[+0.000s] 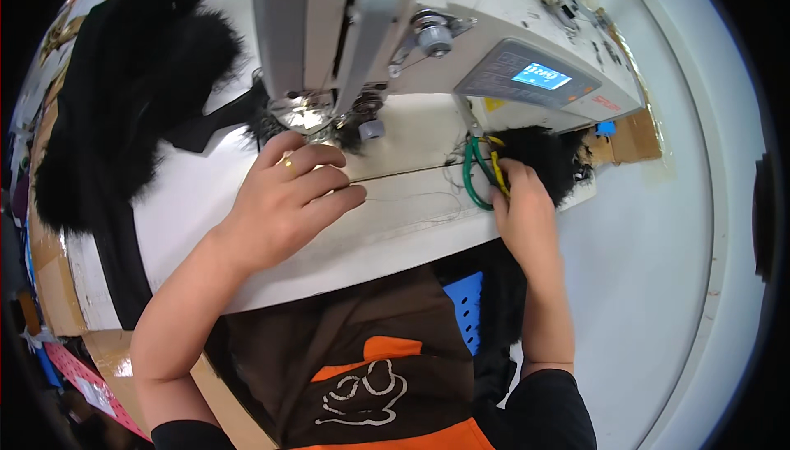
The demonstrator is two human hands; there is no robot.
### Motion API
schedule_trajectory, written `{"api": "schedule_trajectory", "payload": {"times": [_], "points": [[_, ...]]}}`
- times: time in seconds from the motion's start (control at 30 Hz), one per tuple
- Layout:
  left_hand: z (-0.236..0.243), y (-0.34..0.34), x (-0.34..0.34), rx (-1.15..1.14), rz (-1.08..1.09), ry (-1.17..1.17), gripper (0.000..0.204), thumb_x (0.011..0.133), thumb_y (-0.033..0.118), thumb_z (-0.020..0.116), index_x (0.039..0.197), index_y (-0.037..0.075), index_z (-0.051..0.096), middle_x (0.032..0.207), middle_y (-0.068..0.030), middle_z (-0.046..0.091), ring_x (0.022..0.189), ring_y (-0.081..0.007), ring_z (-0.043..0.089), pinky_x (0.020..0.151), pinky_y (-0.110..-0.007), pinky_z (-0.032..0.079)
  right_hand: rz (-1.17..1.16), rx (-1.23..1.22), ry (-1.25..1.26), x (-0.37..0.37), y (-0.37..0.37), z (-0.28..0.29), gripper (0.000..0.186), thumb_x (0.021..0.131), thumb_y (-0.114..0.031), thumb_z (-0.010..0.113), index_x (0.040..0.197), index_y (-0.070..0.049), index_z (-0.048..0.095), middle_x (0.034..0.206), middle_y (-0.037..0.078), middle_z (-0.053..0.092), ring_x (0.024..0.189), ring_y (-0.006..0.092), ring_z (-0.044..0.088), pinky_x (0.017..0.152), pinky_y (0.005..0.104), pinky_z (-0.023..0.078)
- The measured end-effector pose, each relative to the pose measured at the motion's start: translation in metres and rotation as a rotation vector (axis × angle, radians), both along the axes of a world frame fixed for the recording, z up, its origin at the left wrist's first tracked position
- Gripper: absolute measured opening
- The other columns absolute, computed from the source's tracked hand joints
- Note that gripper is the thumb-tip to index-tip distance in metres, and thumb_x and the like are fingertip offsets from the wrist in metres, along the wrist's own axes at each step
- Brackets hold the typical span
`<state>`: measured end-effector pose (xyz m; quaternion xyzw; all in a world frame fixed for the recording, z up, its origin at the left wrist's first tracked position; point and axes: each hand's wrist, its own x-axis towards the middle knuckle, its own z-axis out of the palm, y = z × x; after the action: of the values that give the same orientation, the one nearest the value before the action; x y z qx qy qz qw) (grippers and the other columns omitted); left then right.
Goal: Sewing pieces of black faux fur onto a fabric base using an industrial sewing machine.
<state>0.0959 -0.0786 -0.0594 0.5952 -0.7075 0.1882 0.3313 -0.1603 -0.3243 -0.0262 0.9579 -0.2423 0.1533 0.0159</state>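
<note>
My left hand [288, 199] lies palm down beside the needle area of a sewing machine [362, 34]. Its fingers are bent and slightly apart, with a gold ring on one; the thumb is hidden. The uppermost finger reaches the edge of a black furry piece [262, 125] under the machine's foot. To the right, my right hand [524, 207] has its fingers closed on scissors [469, 174] with green and yellow handles. These lie on the white sewing table [395, 236], against a second black furry piece [539, 154].
Black furry fabric [177, 63] with long black strips spreads over the table's left side. A lit control panel [539, 77] is on the machine arm. Loose threads [420, 199] lie on the tabletop. A brown and orange apron [362, 318] and a blue perforated surface [466, 310] show below the table edge.
</note>
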Motion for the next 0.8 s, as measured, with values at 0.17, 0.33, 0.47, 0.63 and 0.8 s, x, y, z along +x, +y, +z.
{"api": "schedule_trajectory", "payload": {"times": [0.17, 0.33, 0.47, 0.63, 0.8], "points": [[-0.013, 0.003, 0.003, 0.092, -0.018, 0.240, 0.020, 0.080, 0.010, 0.080, 0.100, 0.013, 0.078, 0.092, 0.0008, 0.066, 0.089, -0.0184, 0.062, 0.079, -0.035, 0.044, -0.098, 0.578, 0.146, 0.030, 0.000, 0.034, 0.070, 0.077, -0.002, 0.075, 0.145, -0.003, 0.055, 0.101, 0.014, 0.071, 0.078, 0.0198, 0.068, 0.074, 0.0330, 0.056], [-0.015, 0.004, 0.006, 0.097, 0.034, 0.258, 0.015, 0.084, 0.011, 0.081, 0.098, 0.013, 0.077, 0.092, 0.0023, 0.065, 0.087, -0.0189, 0.063, 0.077, -0.035, 0.044, 0.053, 1.036, 0.153, 0.018, -0.020, 0.046, 0.076, 0.081, -0.001, 0.074, 0.153, 0.001, 0.048, 0.101, -0.001, 0.066, 0.077, 0.0035, 0.056, 0.065, 0.0190, 0.042], [-0.018, 0.006, 0.010, 0.111, 0.056, 0.241, 0.015, 0.086, 0.012, 0.082, 0.100, 0.013, 0.078, 0.093, 0.0011, 0.066, 0.089, -0.0181, 0.063, 0.076, -0.035, 0.044, 0.209, 0.656, 0.235, 0.015, -0.007, 0.046, 0.060, 0.081, -0.008, 0.084, 0.137, -0.003, 0.064, 0.098, 0.003, 0.067, 0.077, 0.0090, 0.058, 0.068, 0.0224, 0.045], [-0.021, 0.004, 0.010, 0.110, 0.082, 0.228, 0.017, 0.087, 0.013, 0.083, 0.104, 0.014, 0.080, 0.096, 0.0011, 0.068, 0.091, -0.0163, 0.064, 0.078, -0.034, 0.043, 0.413, 0.280, 0.256, 0.025, 0.007, 0.047, 0.062, 0.072, -0.029, 0.092, 0.127, -0.010, 0.072, 0.104, 0.012, 0.076, 0.086, 0.0341, 0.065, 0.083, 0.0401, 0.052], [-0.019, 0.003, 0.007, 0.038, 0.077, 0.256, 0.010, 0.087, 0.012, 0.079, 0.096, 0.012, 0.075, 0.089, -0.0004, 0.064, 0.085, -0.0208, 0.065, 0.073, -0.038, 0.047, 0.487, 0.216, 0.292, 0.031, 0.006, 0.035, 0.059, 0.073, -0.028, 0.091, 0.125, -0.008, 0.073, 0.101, 0.012, 0.076, 0.083, 0.0328, 0.066, 0.079, 0.0395, 0.052]]}}
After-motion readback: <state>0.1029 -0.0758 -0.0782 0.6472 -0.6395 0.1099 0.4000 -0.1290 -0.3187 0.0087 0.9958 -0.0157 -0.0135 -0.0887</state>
